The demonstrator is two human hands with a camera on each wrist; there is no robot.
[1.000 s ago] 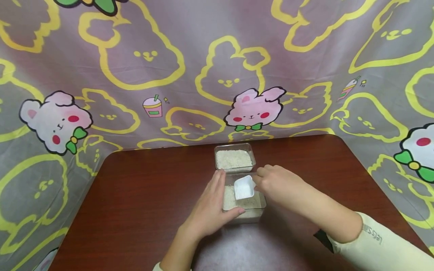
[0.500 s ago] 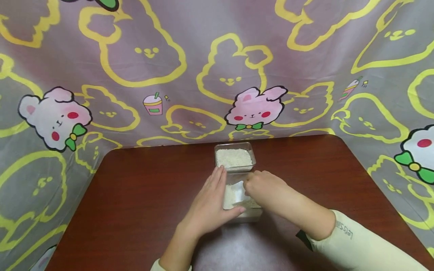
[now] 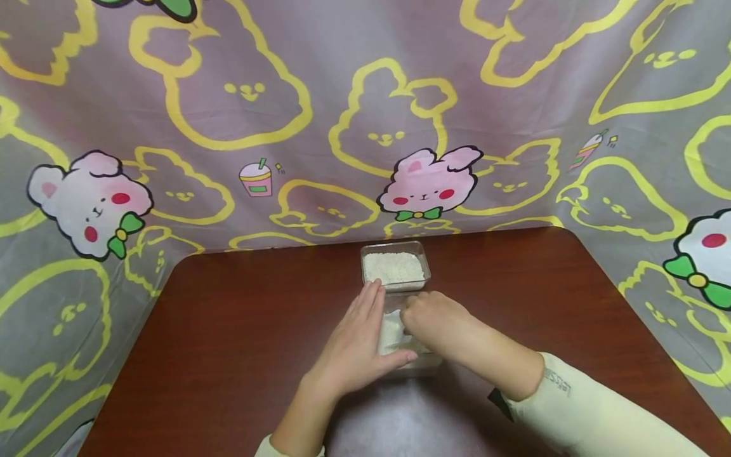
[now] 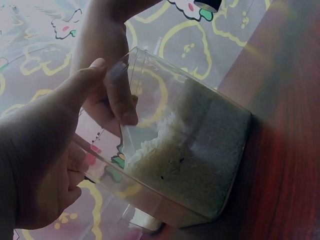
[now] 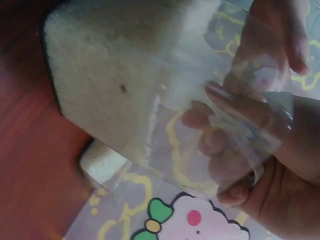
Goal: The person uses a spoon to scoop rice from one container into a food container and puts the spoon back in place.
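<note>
A clear rectangular container (image 3: 419,366) of white rice (image 5: 100,65) stands in front of me. My left hand (image 3: 351,346) rests against its left side with fingers straight, and the thumb lies along the near side at the rim. Inside the container, my right hand (image 3: 438,322) grips a small white scoop (image 3: 391,324) by its handle, fingers curled. The scoop is down at the rice and mostly hidden by the right hand. In the left wrist view the rice (image 4: 175,160) slopes up against the far wall.
Just beyond the near container stands a second clear container (image 3: 425,279), holding rice (image 3: 394,266). Both are on a reddish-brown table (image 3: 240,330). A patterned cloth (image 3: 320,76) hangs behind the table and along both sides.
The right hand has moved left and lowered the scoop from above the container into the rice; the scoop's bowl was in full view before. The left hand has stayed almost still.
</note>
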